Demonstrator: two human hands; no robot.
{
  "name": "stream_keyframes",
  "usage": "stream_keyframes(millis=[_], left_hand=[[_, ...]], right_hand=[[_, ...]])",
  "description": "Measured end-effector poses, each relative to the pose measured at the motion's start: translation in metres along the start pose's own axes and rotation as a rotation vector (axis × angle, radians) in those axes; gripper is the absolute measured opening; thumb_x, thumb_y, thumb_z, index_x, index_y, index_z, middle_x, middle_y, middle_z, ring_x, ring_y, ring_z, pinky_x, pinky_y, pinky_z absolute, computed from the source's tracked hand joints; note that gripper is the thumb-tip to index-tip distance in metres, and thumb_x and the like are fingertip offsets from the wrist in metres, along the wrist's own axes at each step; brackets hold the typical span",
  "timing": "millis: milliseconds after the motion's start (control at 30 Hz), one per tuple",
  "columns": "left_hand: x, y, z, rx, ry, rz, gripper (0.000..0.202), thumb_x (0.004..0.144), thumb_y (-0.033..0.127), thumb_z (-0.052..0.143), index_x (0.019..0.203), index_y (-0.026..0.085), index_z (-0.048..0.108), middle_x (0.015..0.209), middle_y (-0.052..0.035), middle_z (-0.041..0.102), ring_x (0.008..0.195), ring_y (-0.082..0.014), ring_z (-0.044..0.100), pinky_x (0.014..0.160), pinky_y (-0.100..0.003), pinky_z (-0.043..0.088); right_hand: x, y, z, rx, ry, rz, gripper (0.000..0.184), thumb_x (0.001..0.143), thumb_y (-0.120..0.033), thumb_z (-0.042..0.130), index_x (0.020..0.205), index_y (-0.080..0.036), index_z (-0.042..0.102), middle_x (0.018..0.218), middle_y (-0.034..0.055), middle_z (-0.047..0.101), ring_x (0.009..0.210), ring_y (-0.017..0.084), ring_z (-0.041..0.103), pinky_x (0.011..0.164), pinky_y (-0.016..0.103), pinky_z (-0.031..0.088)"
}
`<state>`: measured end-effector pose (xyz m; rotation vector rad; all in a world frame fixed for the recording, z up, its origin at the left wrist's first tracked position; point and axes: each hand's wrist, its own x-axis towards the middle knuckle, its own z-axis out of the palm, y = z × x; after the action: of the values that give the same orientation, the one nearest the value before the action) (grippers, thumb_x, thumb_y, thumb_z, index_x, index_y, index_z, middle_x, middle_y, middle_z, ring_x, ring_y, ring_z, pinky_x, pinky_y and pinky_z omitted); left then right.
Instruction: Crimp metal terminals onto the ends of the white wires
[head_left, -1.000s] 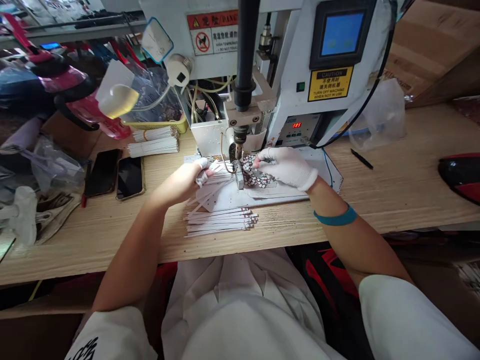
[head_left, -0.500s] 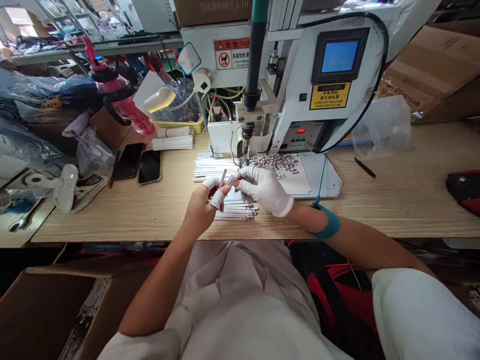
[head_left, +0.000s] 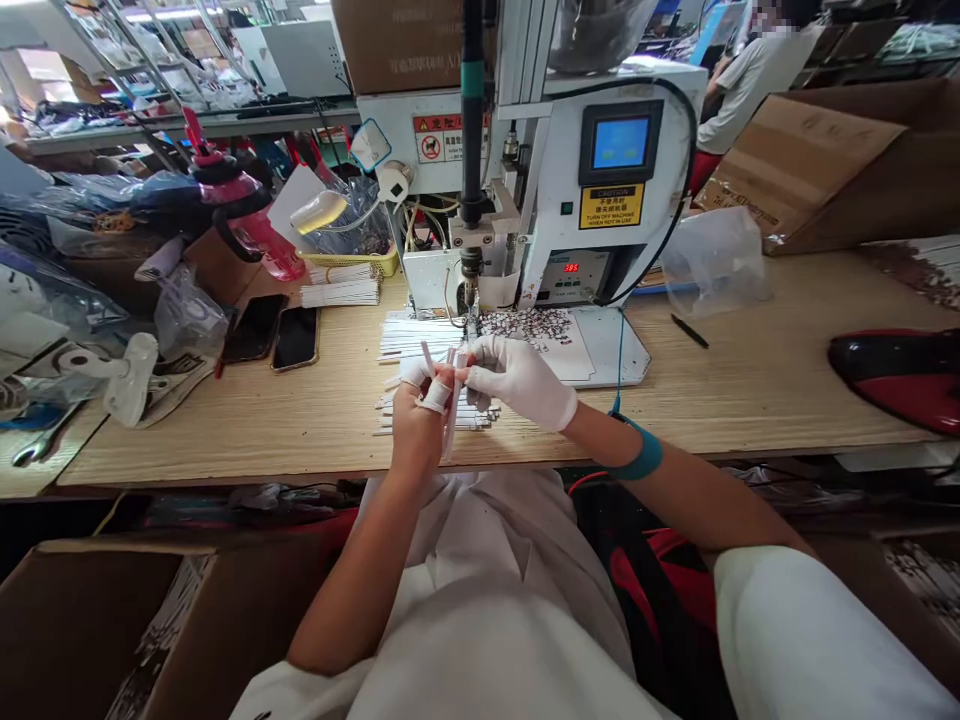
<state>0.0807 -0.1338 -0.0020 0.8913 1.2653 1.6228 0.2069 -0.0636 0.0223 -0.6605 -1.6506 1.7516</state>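
Note:
My left hand [head_left: 417,425], with white covers on some fingers, is closed around a few thin white strips [head_left: 451,425] that stand nearly upright. My right hand [head_left: 529,385], in a white glove, pinches at the upper end of these strips, close beside the left fingertips. What exactly lies between the right fingers is too small to make out. Just beyond both hands is the metal tip [head_left: 471,285] of a bench machine [head_left: 540,240]. More white strips [head_left: 416,335] lie in rows behind and under my hands. Small dark-and-white pieces [head_left: 540,325] are scattered on a white board [head_left: 622,350].
Two phones [head_left: 296,338], a pink bottle [head_left: 259,225] and a yellow basket [head_left: 386,262] stand at left. Right of the machine are a plastic bag [head_left: 716,265], a black pen [head_left: 688,331], a red-black object [head_left: 892,380] and a carton [head_left: 802,160]. Another person [head_left: 765,85] sits behind.
The strips have swung from slanted to nearly upright as my left hand turned. My right hand stays at their upper end. The view has shifted, bringing the other person into sight.

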Motion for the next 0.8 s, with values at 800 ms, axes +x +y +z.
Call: stream_keyframes(millis=[800], left_hand=[[-0.008, -0.027, 0.033, -0.330, 0.240, 0.208, 0.027, 0.081, 0.044, 0.066, 0.090, 0.018, 0.067, 0.091, -0.0030, 0.069, 0.085, -0.0130, 0.063, 0.082, -0.025, 0.049]], right_hand=[[0.007, 0.028, 0.024, -0.322, 0.391, -0.295, 0.014, 0.080, -0.027, 0.063, 0.085, -0.014, 0.067, 0.079, 0.0035, 0.068, 0.070, 0.014, 0.061, 0.065, 0.025, 0.050]])
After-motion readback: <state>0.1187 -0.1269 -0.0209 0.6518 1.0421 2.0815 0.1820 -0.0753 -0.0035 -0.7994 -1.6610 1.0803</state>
